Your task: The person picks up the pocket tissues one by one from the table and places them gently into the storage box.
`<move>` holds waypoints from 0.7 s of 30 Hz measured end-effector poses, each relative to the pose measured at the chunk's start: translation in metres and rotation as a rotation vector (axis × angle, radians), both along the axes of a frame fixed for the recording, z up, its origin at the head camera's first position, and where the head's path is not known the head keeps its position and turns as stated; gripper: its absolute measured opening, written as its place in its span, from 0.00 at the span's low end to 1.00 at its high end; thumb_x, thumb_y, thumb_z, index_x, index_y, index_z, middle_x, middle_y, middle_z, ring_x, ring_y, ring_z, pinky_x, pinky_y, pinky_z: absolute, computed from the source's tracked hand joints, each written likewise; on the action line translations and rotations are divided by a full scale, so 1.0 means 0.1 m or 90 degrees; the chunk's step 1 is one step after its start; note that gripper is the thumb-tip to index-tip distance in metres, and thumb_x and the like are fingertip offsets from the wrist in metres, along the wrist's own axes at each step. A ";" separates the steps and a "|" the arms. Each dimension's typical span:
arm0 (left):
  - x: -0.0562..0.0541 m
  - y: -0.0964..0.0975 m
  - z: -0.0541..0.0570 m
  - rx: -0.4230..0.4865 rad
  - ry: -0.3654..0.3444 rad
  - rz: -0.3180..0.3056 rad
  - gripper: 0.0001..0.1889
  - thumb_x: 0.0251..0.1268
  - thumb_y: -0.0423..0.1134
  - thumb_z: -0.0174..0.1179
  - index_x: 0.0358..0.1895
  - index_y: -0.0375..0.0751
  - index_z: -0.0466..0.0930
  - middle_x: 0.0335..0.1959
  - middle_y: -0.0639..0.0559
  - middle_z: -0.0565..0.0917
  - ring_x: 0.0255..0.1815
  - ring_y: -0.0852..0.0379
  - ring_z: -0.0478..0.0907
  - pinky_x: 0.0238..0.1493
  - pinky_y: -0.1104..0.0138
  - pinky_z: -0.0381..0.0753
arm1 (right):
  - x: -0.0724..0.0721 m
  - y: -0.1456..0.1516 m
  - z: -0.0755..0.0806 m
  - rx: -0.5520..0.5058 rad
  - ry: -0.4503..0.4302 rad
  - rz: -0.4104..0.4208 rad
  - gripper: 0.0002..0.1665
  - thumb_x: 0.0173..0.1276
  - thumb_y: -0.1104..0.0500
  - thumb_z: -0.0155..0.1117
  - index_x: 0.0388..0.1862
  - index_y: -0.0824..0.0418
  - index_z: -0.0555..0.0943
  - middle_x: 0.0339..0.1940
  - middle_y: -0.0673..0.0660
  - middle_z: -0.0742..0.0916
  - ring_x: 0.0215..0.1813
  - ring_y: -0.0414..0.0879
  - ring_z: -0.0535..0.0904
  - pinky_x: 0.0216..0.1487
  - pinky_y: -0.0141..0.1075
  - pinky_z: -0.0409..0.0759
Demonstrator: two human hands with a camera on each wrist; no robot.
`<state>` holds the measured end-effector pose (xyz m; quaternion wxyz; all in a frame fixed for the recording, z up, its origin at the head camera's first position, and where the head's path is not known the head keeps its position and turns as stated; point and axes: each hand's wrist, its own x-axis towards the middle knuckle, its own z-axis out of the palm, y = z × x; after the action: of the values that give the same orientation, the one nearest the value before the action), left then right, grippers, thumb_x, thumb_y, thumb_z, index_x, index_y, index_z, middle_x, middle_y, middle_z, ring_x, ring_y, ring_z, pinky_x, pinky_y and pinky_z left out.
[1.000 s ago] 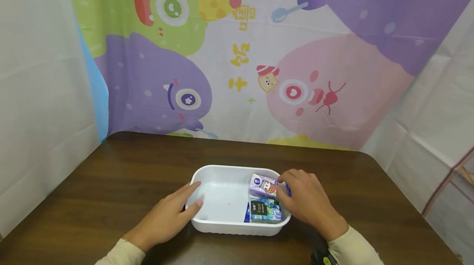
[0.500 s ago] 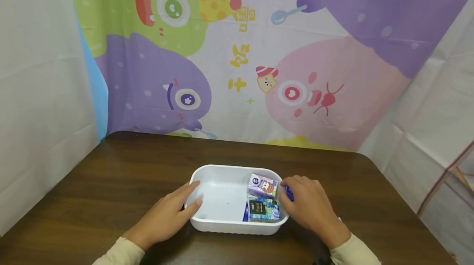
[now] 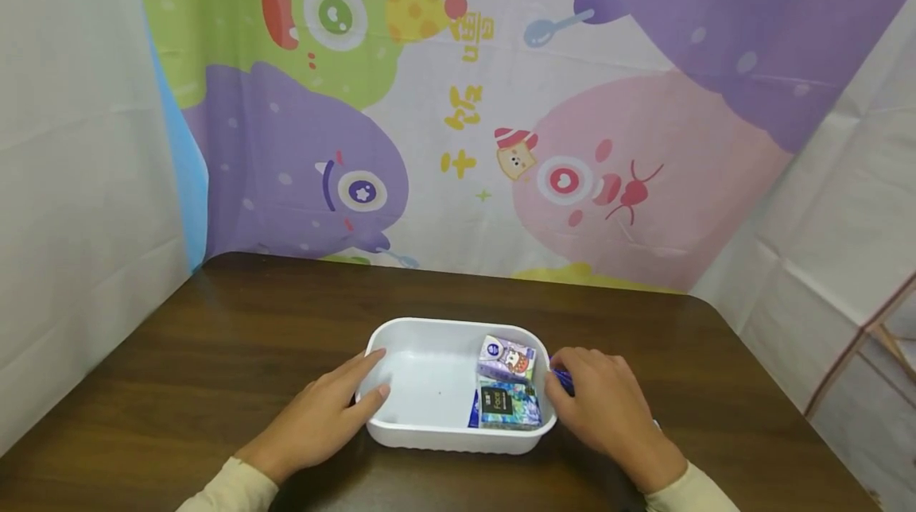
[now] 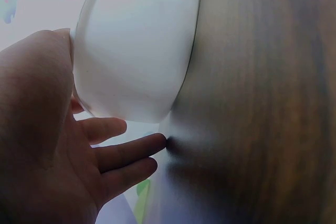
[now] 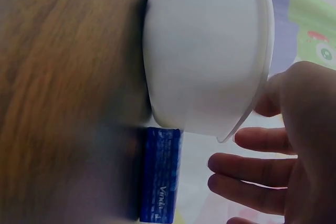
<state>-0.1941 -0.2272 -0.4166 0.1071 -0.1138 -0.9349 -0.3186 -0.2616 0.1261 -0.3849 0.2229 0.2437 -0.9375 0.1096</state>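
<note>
A white plastic tray (image 3: 429,439) stands on the table. Inside its right part lie a purple tissue pack (image 3: 506,358) with a cartoon print and a blue-green patterned tissue pack (image 3: 510,405); a sliver of blue shows beside the latter. My left hand (image 3: 322,416) rests against the tray's left end, its thumb and fingers extended over the rim. At the right end, my right hand (image 3: 604,405) has its thumb and fingers at the rim, the other fingers loosely stretched. A blue Vinda tissue pack (image 5: 160,177) is on the table beyond the tray's right end, partly hidden by that hand in the head view.
The dark wooden table (image 3: 272,321) extends around the tray. Behind it hangs a cloth (image 3: 458,234) printed with cartoon monsters. White cloth walls (image 3: 86,202) close off both sides.
My right hand has drawn back to the right from over the purple tissue pack to the tray's outer right end. The left hand has kept its place.
</note>
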 end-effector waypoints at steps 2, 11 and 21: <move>0.00 0.00 0.00 0.000 0.001 0.002 0.31 0.77 0.58 0.51 0.74 0.45 0.68 0.71 0.41 0.71 0.69 0.42 0.69 0.66 0.44 0.69 | 0.01 0.01 0.01 -0.009 -0.007 -0.004 0.07 0.69 0.51 0.65 0.34 0.51 0.84 0.32 0.47 0.85 0.37 0.45 0.81 0.44 0.50 0.76; 0.02 0.01 0.02 0.007 -0.007 -0.001 0.31 0.77 0.58 0.52 0.74 0.44 0.68 0.71 0.39 0.70 0.70 0.41 0.69 0.66 0.43 0.68 | 0.08 0.09 -0.03 -0.015 0.009 -0.002 0.09 0.74 0.51 0.60 0.33 0.50 0.83 0.29 0.46 0.84 0.36 0.46 0.82 0.42 0.52 0.77; 0.02 -0.01 0.02 0.007 -0.018 0.002 0.31 0.77 0.58 0.51 0.75 0.47 0.67 0.72 0.40 0.70 0.71 0.41 0.68 0.66 0.43 0.67 | 0.14 0.12 -0.07 0.011 -0.007 -0.009 0.10 0.73 0.54 0.60 0.29 0.47 0.80 0.30 0.43 0.83 0.36 0.44 0.80 0.40 0.50 0.76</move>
<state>-0.1924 -0.2278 -0.4148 0.0951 -0.1069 -0.9347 -0.3254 -0.2480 0.1378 -0.3921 0.2163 0.2380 -0.9414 0.1011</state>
